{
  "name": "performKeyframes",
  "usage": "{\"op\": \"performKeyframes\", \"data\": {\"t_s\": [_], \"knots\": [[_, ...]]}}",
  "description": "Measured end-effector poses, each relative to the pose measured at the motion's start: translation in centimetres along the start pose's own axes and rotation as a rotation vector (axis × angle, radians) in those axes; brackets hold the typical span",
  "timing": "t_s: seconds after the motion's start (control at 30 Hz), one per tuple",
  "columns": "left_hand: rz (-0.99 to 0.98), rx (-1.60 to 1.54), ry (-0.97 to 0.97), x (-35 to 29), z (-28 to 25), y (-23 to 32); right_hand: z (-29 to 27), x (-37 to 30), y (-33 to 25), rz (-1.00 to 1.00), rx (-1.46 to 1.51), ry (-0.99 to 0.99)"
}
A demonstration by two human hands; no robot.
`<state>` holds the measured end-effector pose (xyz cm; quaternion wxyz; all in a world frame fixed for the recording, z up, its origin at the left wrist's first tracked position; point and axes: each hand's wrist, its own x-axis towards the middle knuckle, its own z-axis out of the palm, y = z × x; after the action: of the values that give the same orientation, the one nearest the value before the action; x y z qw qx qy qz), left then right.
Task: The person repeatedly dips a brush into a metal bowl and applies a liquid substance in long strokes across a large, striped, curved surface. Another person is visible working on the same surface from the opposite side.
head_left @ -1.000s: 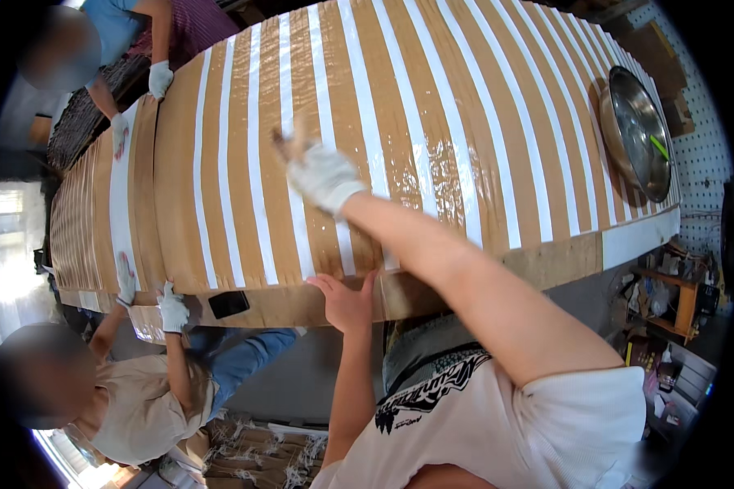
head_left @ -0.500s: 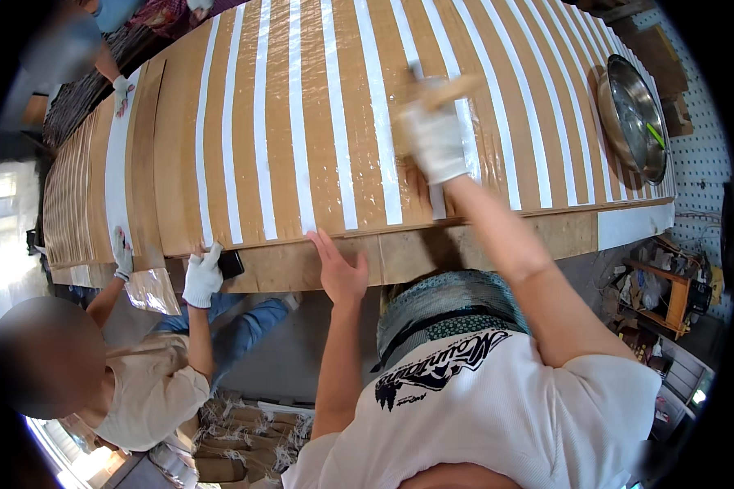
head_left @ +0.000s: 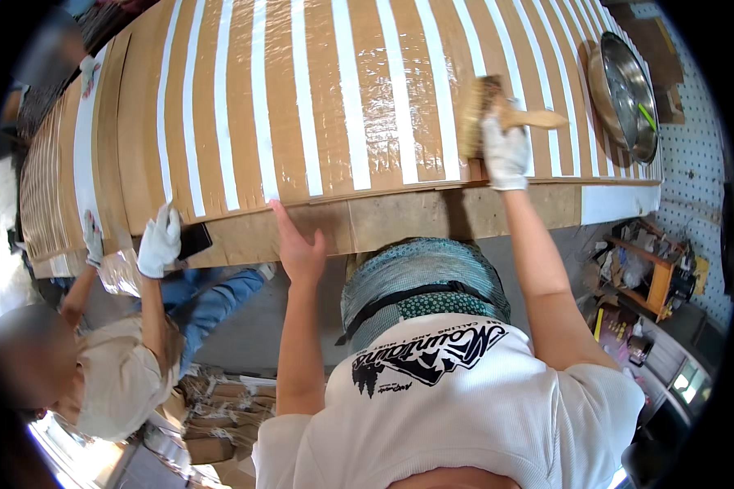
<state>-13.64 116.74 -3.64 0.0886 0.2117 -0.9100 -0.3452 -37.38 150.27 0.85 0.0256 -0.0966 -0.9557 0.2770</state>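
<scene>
My right hand (head_left: 507, 153), in a white glove, is wrapped round a wide brush (head_left: 471, 122) with a wooden handle. The brush's bristles lie on a glossy, wet-looking brown sheet (head_left: 326, 106) near the table's front edge. White strips (head_left: 352, 98) run across this brown surface from far to near. My left hand (head_left: 300, 248) is bare, its fingers stretched out, with the fingertips at the front edge near the end of one white strip.
A metal basin (head_left: 624, 98) with a bright green piece in it stands at the table's right end. On the left, a co-worker's gloved hands (head_left: 160, 240) are at the front edge beside a dark flat object (head_left: 194, 242). Another gloved hand (head_left: 90, 77) rests at the far left. Cluttered shelves (head_left: 644, 277) stand right.
My right hand has brought the brush nearer the front edge and to the right. My left hand stays at the edge. The whole view has shifted a little.
</scene>
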Motion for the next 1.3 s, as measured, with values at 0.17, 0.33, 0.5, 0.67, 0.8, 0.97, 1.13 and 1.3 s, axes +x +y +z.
{"op": "performKeyframes", "data": {"t_s": [0.17, 0.33, 0.5, 0.67, 0.8, 0.97, 1.13, 1.3], "knots": [[-0.155, -0.366, 0.001, -0.4, -1.7, -0.3, -4.4, 4.4, -0.3, -0.064, 0.159, -0.009], [-0.031, 0.084, 0.253, 1.4, -1.7, -2.2, -0.2, 2.0, -12.1, -0.587, 0.225, -0.244], [-0.021, 0.205, 0.235, 2.9, -1.2, -4.0, 7.6, -3.0, -20.6, -1.142, 0.267, -0.291], [-0.047, 0.211, 0.187, 2.5, -1.4, -4.1, 8.8, -10.5, -17.4, -1.207, -0.037, -0.296], [-0.046, 0.216, 0.199, 2.7, -1.0, -4.2, 5.8, -10.2, -13.6, -0.986, 0.26, -0.736], [-0.039, 0.244, 0.212, 2.9, -0.9, -3.9, 1.8, -3.1, -11.4, -0.981, 0.306, -0.33], [-0.069, 0.299, 0.185, 2.7, -0.8, -3.9, -1.1, -6.5, -5.3, -1.014, -0.088, -0.451], [-0.02, 0.339, 0.184, 2.9, -1.3, -3.5, -1.1, -6.6, -8.8, -0.413, 0.442, -0.708]]}}
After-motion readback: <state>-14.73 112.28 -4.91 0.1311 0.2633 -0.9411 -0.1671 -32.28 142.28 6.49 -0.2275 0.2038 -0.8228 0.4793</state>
